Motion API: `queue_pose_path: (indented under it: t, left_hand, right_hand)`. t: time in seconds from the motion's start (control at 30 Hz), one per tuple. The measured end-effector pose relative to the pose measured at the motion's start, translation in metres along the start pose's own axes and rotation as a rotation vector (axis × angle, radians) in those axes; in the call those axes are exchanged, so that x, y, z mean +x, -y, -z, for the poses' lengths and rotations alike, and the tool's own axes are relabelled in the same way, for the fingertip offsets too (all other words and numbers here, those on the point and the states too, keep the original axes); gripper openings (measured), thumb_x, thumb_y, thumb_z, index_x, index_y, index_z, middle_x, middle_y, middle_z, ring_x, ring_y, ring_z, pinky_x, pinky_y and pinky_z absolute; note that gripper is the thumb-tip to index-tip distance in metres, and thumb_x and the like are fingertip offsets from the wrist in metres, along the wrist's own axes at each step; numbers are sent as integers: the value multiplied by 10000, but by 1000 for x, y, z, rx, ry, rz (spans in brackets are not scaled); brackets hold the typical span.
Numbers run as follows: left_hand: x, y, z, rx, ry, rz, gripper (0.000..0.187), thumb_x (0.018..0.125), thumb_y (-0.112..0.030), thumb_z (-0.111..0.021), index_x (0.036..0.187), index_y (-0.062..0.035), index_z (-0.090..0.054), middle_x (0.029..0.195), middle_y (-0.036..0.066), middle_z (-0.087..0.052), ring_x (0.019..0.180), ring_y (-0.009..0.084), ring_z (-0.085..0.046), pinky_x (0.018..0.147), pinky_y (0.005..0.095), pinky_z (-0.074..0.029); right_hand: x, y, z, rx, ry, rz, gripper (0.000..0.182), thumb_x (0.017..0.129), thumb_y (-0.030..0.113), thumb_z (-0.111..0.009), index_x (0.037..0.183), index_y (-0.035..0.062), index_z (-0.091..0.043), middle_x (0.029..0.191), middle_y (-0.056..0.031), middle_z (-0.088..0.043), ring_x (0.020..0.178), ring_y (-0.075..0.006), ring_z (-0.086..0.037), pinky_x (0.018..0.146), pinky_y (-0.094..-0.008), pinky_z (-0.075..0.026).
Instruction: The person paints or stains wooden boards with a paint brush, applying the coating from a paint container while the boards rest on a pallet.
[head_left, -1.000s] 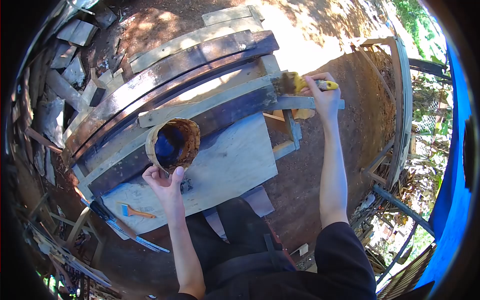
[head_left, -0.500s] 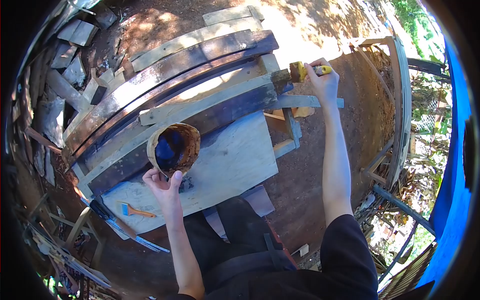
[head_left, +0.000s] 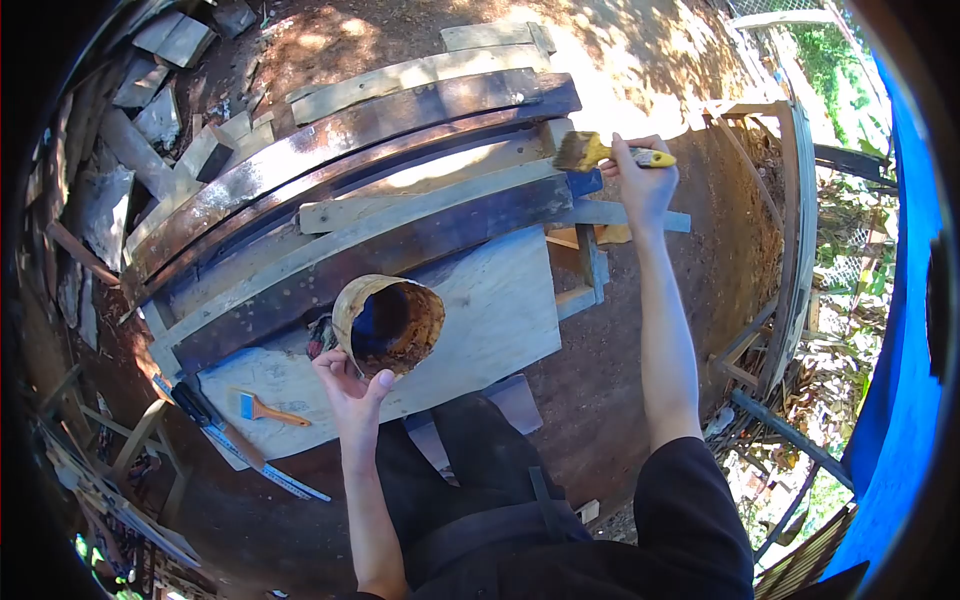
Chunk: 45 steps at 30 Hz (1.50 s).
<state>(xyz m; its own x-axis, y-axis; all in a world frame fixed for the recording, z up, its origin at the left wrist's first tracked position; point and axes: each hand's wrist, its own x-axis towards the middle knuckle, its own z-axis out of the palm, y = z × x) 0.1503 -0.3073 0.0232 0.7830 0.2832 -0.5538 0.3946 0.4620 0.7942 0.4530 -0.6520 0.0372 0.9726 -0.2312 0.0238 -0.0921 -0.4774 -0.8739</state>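
My left hand (head_left: 352,395) is closed on the near rim of a round, stained paint pot (head_left: 436,318), its mouth tipped toward me and its inner wall crusted brown. Below the pot lies a pale plywood sheet (head_left: 490,290). Out to the right, my right hand (head_left: 645,185) grips a paintbrush (head_left: 592,152) by its yellow handle. Its wide bristles point left, close over the right end of a long plank with a pale top edge (head_left: 440,193) and a dark-stained side.
Farther back, another dark-stained plank (head_left: 350,125) runs alongside. A second brush (head_left: 272,408) rests on the plywood, near a long tool with a black handle (head_left: 195,402). Scrap timber (head_left: 140,150) is piled at left; a wooden frame (head_left: 795,230) stands at right beside a blue tarp (head_left: 880,400).
The pot has shifted right and toward me, its mouth tipped more to the right. The brush has turned level, its bristles further left over the plank end. The view has shifted slightly.
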Motion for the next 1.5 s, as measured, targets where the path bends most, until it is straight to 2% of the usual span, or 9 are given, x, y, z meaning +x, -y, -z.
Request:
queue_pose_path:
  t: [0.2,0.3,0.37,0.87,0.97,1.13,1.27,1.33,1.5]
  left_hand:
    - [-4,-5,11,-27,-24,-21,700,800,-124,-895,1256,-136,-364,1323,89,-444,1253,206,-468,1085,351,-407]
    - [-7,-9,17,12,-55,-98,664,826,-267,-885,1261,-138,-399,1197,39,-521,1191,166,-513,1063,332,-383]
    - [-7,-5,29,-52,-48,-58,694,807,-115,-884,1264,-138,-363,1301,81,-444,1260,203,-461,1089,363,-407]
    - [-18,-14,72,-18,-121,-83,686,820,-259,-887,1276,-123,-393,1182,41,-508,1171,159,-510,1053,323,-380]
    - [-23,-19,91,-72,-95,-47,692,801,-116,-885,1259,-139,-366,1251,57,-416,1218,195,-456,1080,337,-382]
    - [-27,-16,114,-84,-120,-85,695,800,-110,-881,1269,-139,-368,1256,59,-412,1238,200,-448,1091,342,-378]
    - [-29,-14,124,-114,-147,-44,700,803,-110,-877,1279,-138,-365,1265,62,-411,1251,203,-445,1100,348,-373]
    - [-29,-17,126,-81,-165,-53,680,815,-195,-876,1272,-133,-377,1217,45,-454,1195,176,-472,1064,332,-377]
    - [-28,-23,134,-50,-211,-66,667,825,-280,-875,1258,-131,-390,1155,25,-491,1117,145,-494,1011,309,-382]
  right_hand:
    - [2,-17,-16,43,209,-19,160,954,97,-740,895,-5,-631,746,-98,-714,619,-120,-702,562,-226,-543]
    - [31,-25,7,-274,110,72,170,944,114,-749,871,2,-643,723,-90,-713,603,-112,-695,556,-239,-546]
    - [37,-20,13,-639,-35,266,214,934,151,-765,845,-4,-648,695,-83,-708,586,-114,-691,534,-257,-549]
    - [-70,27,-101,-202,24,143,261,908,139,-770,806,-21,-590,650,-98,-691,552,-141,-698,487,-285,-543]
    - [-35,0,-67,-454,-94,315,239,901,130,-763,821,-33,-608,646,-109,-687,549,-154,-701,493,-291,-552]
    - [-1,8,-44,-530,-232,79,285,882,229,-729,881,-55,-711,653,-153,-717,594,-251,-742,580,-383,-582]
    - [-42,24,-102,-505,-5,180,286,880,240,-742,805,-28,-676,631,-163,-681,566,-248,-722,614,-362,-570]
    - [-77,55,-130,-158,182,113,369,915,166,-740,679,42,-485,606,-99,-658,530,-156,-694,478,-292,-536]
    - [-52,43,-101,-238,217,-18,256,951,206,-736,856,-8,-634,672,-116,-700,565,-143,-707,493,-251,-566]
